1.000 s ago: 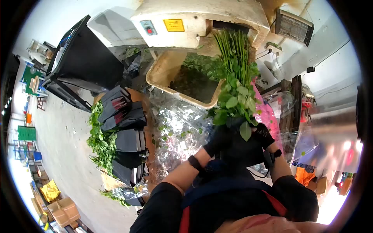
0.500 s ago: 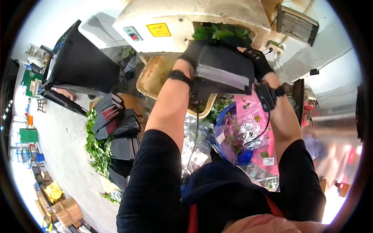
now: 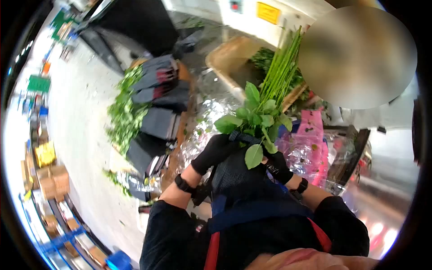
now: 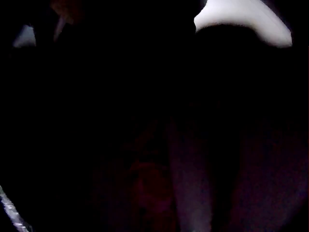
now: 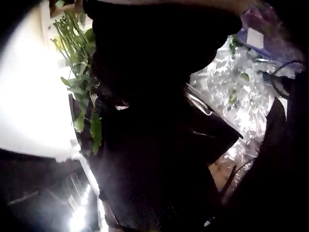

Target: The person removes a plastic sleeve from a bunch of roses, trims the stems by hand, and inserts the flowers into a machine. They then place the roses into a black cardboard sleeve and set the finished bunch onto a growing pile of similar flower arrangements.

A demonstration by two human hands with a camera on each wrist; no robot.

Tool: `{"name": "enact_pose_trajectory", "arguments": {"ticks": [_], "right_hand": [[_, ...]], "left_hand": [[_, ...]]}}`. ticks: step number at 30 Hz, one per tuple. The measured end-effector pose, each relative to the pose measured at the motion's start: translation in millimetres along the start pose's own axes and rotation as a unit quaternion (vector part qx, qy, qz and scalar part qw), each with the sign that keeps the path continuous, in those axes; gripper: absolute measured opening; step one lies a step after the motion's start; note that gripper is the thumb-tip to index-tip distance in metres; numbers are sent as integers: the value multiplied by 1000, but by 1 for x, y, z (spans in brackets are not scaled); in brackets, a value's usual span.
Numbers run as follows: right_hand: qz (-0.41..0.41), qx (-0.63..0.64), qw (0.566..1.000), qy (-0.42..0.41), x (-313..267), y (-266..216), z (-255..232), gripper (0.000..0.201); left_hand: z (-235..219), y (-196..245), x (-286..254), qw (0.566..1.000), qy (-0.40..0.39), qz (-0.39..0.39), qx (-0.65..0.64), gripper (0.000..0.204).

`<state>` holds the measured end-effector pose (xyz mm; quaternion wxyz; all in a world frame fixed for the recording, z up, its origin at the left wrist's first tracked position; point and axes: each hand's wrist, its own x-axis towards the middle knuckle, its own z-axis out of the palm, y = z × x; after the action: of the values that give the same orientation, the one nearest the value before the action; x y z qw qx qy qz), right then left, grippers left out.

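Note:
A bundle of green stems (image 3: 282, 72) with leaves (image 3: 265, 118) points away from the body, its lower part inside a black ribbed wrap (image 3: 234, 168) in front of the apron. The gloved left hand (image 3: 217, 152) grips the wrap's upper left edge, beside the leaves. On the other side the gloved right hand (image 3: 277, 167) holds the bundle just below a large leaf; some of its fingers are hidden. The right wrist view shows the stems (image 5: 72, 34) beside the dark right hand (image 5: 154, 53) and the wrap (image 5: 149, 169). The left wrist view is almost wholly dark.
Several dark-wrapped leafy bundles (image 3: 159, 121) lie on a brown surface at left. A tub (image 3: 225, 58) holding leaves stands beyond the hands, below a white machine (image 3: 245, 20). Crumpled clear film (image 3: 216, 108) and pink plastic (image 3: 310, 130) lie around the bundle.
Both hands have drawn the bundle back from the machine's opening toward the body. The stem ends now face away, showing trimmed of cover, and the head view has shifted.

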<state>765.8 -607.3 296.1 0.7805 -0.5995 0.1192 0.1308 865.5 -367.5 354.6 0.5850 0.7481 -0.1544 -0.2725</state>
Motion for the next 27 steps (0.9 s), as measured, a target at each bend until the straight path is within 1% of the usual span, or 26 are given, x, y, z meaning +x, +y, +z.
{"name": "enact_pose_trajectory", "arguments": {"ticks": [1, 3, 4, 5, 6, 7, 8, 10, 11, 12, 13, 14, 15, 16, 17, 18, 19, 20, 21, 24, 25, 26, 27], "right_hand": [[5, 3, 999, -33, -1, 1, 21, 42], [-12, -87, 990, -111, 7, 4, 63, 45], [-60, -178, 965, -185, 11, -23, 88, 52], [-46, -68, 968, -238, 20, -19, 110, 56], [-115, -124, 954, -249, 29, -15, 131, 56], [-122, -93, 945, -289, 35, -15, 160, 54], [-125, -62, 934, -330, 41, -14, 189, 52], [-116, -118, 906, -390, 47, -11, 258, 49], [-109, -161, 885, -422, 45, -7, 293, 48], [-102, -199, 859, -461, 39, 4, 335, 47], [-100, -237, 828, -499, 25, 17, 372, 46], [-102, -269, 793, -537, 9, 34, 410, 45], [-105, -297, 756, -574, -9, 53, 446, 44], [-110, -321, 719, -606, -27, 74, 479, 43], [-118, -339, 682, -637, -47, 96, 509, 42], [-122, -354, 650, -661, -61, 118, 533, 41], [-131, -369, 616, -684, -83, 141, 557, 41], [-141, -383, 582, -703, -102, 165, 578, 40], [-151, -396, 549, -720, -121, 189, 596, 40], [-174, -437, 464, -751, -170, 268, 633, 39], [-179, -454, 439, -754, -183, 294, 639, 39], [-180, -470, 416, -757, -194, 319, 642, 38], [-178, -487, 399, -757, -204, 342, 644, 39]], "left_hand": [[-13, 0, -30, 999, 36, -7, 0, 23], [-32, -4, -100, 992, 121, -28, -2, 22], [-41, -13, -134, 982, 149, -90, -72, 24], [-48, -15, -164, 969, 214, -70, -101, 26], [-52, -14, -188, 948, 286, -51, -131, 27], [-53, -15, -215, 917, 365, -35, -160, 29], [-58, -18, -239, 901, 423, -18, -94, 31], [-59, -17, -294, 845, 508, 15, -164, 34], [-54, -10, -322, 796, 527, 61, -290, 35], [-54, -10, -356, 768, 553, 25, -323, 36], [-45, -12, -390, 744, 564, -5, -360, 36], [-36, -28, -421, 724, 584, 17, -366, 37], [-28, -41, -455, 721, 662, -20, -203, 37], [-17, -54, -493, 699, 711, -65, -34, 37], [-9, -63, -525, 659, 731, -114, 136, 37], [-9, -68, -554, 665, 741, -84, -37, 34], [-9, -74, -583, 620, 750, -32, -229, 32], [-9, -79, -613, 534, 753, 7, -385, 30], [-6, -77, -642, 445, 731, 85, -510, 30], [16, -119, -715, 416, 807, -60, -414, 36], [38, -181, -751, 433, 797, -24, -420, 37], [36, -226, -780, 451, 782, 19, -429, 39], [19, -225, -785, 470, 773, -14, -425, 39]]}}
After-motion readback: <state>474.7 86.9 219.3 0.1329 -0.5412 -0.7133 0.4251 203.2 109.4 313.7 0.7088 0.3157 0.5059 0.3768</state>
